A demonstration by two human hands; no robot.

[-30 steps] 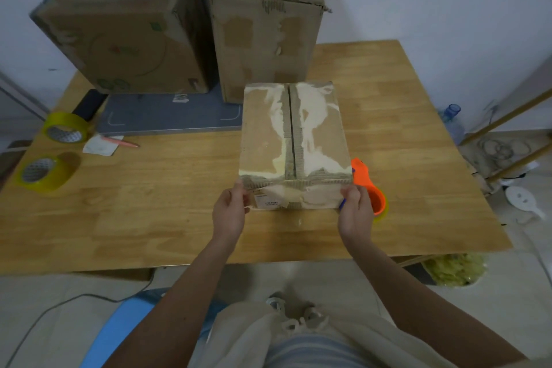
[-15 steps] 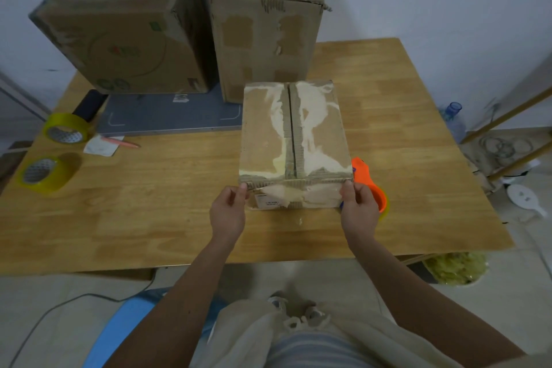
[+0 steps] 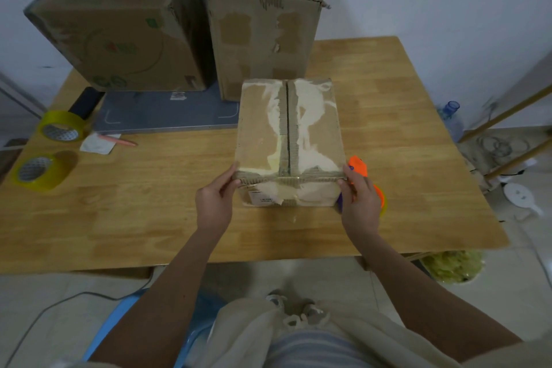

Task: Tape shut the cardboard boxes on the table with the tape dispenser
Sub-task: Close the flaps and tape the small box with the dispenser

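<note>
Small cardboard box (image 3: 289, 140), rectangular, worn, top flaps meeting at a centre seam with torn pale patches, mid wooden table (image 3: 403, 128); left hand (image 3: 215, 203) and right hand (image 3: 360, 200) pinch its near top corners; orange tape dispenser (image 3: 360, 169) at 3 o'clock, largely hidden behind the right hand.

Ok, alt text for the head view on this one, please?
Both hands, left hand and right hand, grip the near corners of a small cardboard box with an untaped top seam on a wooden table. An orange tape dispenser sits beside its right; two larger boxes stand behind.
</note>
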